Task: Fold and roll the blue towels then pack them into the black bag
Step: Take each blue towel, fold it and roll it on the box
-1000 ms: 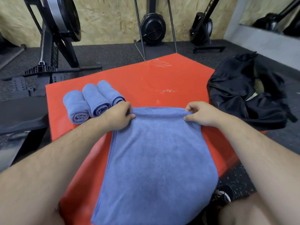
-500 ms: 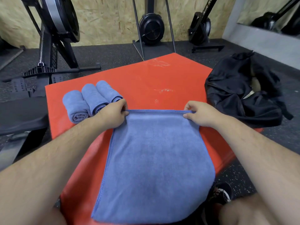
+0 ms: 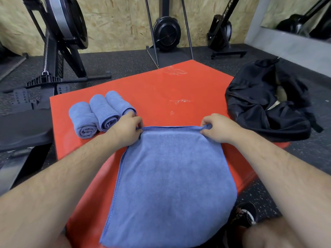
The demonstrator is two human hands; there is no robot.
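Observation:
A flat, folded blue towel (image 3: 172, 181) lies lengthwise on the red block (image 3: 179, 90), its near end hanging over the front edge. My left hand (image 3: 125, 130) pinches its far left corner and my right hand (image 3: 217, 128) pinches its far right corner, with the far hem stretched between them. Three rolled blue towels (image 3: 100, 112) lie side by side at the block's left, just beyond my left hand. The black bag (image 3: 266, 104) slumps at the block's right edge, its opening facing up.
Black rowing machines (image 3: 59, 38) stand on the dark rubber floor to the left and behind, before a chipboard wall. A black bench (image 3: 21, 129) sits at the left. A black shoe (image 3: 245, 214) shows at lower right. The far half of the red block is bare.
Both hands have drawn the towel's far edge slightly toward me and pulled it taut. The grip has shifted to a pinch at each corner. The rolls and bag have not moved.

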